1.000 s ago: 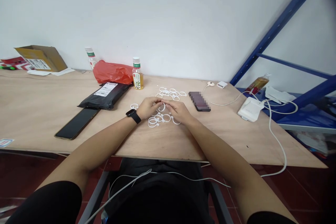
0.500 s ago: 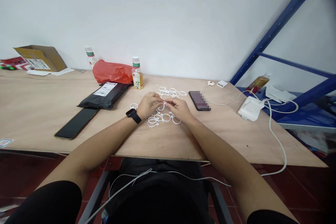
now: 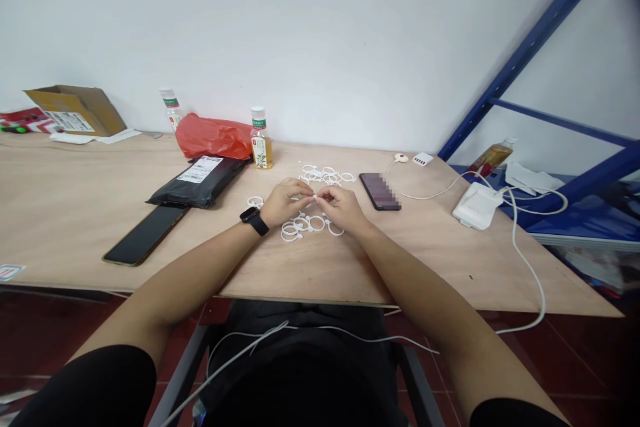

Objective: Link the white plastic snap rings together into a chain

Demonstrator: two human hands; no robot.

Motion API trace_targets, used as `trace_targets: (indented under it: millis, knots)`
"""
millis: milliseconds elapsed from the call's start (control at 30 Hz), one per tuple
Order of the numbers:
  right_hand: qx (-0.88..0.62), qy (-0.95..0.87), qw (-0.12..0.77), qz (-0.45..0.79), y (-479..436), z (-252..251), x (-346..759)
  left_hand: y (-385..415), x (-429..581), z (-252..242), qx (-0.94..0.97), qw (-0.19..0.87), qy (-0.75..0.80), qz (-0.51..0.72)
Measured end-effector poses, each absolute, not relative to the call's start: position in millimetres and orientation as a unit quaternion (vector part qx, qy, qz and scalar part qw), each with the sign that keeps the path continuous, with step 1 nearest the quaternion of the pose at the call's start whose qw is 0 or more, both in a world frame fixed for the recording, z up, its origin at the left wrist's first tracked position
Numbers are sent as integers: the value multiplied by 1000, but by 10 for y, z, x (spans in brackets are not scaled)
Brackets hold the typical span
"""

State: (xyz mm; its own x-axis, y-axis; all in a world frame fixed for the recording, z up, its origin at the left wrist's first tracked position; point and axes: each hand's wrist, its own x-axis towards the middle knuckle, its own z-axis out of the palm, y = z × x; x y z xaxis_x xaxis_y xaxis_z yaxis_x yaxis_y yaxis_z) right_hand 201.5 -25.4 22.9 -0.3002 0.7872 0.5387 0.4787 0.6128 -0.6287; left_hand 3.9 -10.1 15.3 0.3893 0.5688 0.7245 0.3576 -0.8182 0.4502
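Observation:
My left hand (image 3: 283, 201), with a black watch (image 3: 254, 219) on its wrist, pinches a small white plastic ring (image 3: 315, 197). Fingertip to fingertip with it, my right hand (image 3: 343, 207) pinches the same ring from the other side. Most of that ring is hidden by the fingers. Several white rings with small round tabs (image 3: 317, 223) lie on the table just below my hands. Behind the hands is another loose group of white rings (image 3: 330, 177). One single ring (image 3: 255, 201) rests left of my left hand.
A phone (image 3: 380, 191) lies right of my hands. To the left are a black parcel (image 3: 200, 181), another phone (image 3: 146, 235), a red bag (image 3: 213, 135) and a drink bottle (image 3: 261, 140). A white charger (image 3: 474, 205) with cables sits at right, beside a blue rack (image 3: 530, 27).
My fingertips have drawn closer together around the ring, and less of it shows than before. The things lying on the table stay in place.

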Motion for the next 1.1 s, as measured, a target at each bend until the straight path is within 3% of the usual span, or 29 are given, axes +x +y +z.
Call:
trace_targets:
  millis: [533,667,833,1100]
  knots:
    - [-402,-790,434,161,-190,177,2044,-128,58,179,826,114,316,453]
    - [-437,-792,411,112,9,103,2220,-98,13,152,821,165,357,414]
    - [-488,-810,313,89,271,-58,2514,-82,-11,108,846,181,375,334]
    - [-466,-844,260,60,190,-80,2352,-84,19,91,848,161,362,353]
